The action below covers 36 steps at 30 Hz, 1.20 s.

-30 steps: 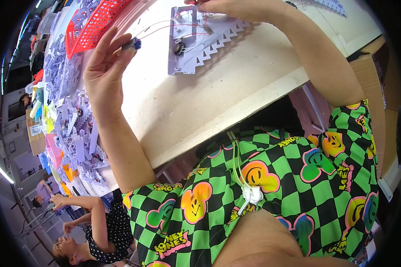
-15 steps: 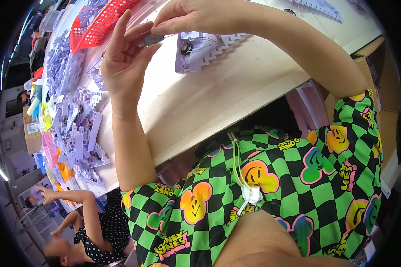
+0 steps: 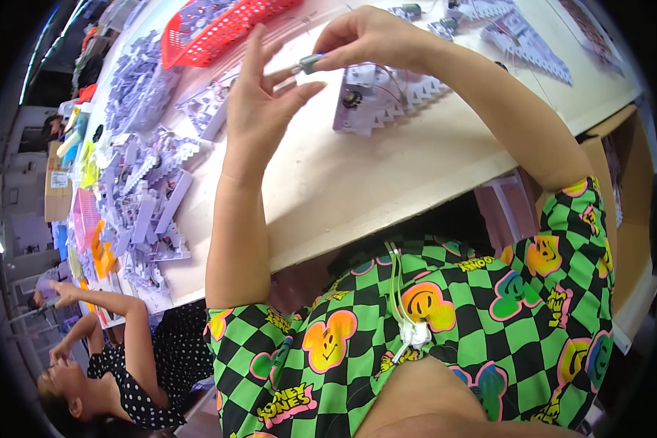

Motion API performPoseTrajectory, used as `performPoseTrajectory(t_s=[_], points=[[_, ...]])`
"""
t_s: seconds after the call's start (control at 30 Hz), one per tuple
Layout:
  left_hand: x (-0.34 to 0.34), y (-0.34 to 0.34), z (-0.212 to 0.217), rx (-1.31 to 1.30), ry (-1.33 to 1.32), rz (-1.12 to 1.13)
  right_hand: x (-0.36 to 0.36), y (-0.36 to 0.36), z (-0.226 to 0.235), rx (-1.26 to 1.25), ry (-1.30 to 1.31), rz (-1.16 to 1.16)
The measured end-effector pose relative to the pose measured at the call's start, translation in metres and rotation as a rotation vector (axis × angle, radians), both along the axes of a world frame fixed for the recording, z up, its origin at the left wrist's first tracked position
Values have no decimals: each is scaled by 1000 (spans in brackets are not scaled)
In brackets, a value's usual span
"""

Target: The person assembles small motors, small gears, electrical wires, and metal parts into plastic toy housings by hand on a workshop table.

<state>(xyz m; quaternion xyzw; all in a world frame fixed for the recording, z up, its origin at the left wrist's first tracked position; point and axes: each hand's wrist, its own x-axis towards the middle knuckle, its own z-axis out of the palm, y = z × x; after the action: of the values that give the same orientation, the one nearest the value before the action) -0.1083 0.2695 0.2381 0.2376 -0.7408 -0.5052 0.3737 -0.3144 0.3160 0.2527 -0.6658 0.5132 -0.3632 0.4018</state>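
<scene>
My right hand point(image 3: 376, 38) pinches a small grey cylindrical motor point(image 3: 311, 63) between thumb and fingertips, above the table. Just left of it, my left hand point(image 3: 259, 102) has its fingers and thumb spread, one fingertip at the motor's end; whether it touches cannot be told. Below my right hand lies a pale lilac plastic housing point(image 3: 341, 109) with a toothed edge, thin wires and a round black part point(image 3: 352, 98).
A red perforated basket point(image 3: 219, 40) of lilac parts stands at the far left. Heaps of lilac parts point(image 3: 131, 95) and toothed assemblies point(image 3: 142, 197) cover the left side. More housings point(image 3: 529, 47) lie far right. A co-worker point(image 3: 139, 358) sits at lower left.
Both hands and the table's things appear further right in view. My left thumb and fingers have come away from the motor and spread, while my right hand keeps its pinch.
</scene>
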Motion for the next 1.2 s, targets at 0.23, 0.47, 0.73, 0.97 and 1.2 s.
performPoseTrajectory(t_s=[0.23, 0.47, 0.73, 0.97, 1.2], points=[[10, 42, 2, -213, -685, -162, 5, -12, -9, -190, 258, -144], [-4, 63, 4, -579, -768, -156, 31, -6, -10, -259, 766, -50], [38, -6, 23, -449, -790, 69, 6, 18, -10, -147, 811, -134], [109, -130, 44, -486, -829, 490, 26, 27, -15, -516, 1002, -131], [105, -174, 43, -388, -839, 544, 16, 29, -18, -197, 862, -150]])
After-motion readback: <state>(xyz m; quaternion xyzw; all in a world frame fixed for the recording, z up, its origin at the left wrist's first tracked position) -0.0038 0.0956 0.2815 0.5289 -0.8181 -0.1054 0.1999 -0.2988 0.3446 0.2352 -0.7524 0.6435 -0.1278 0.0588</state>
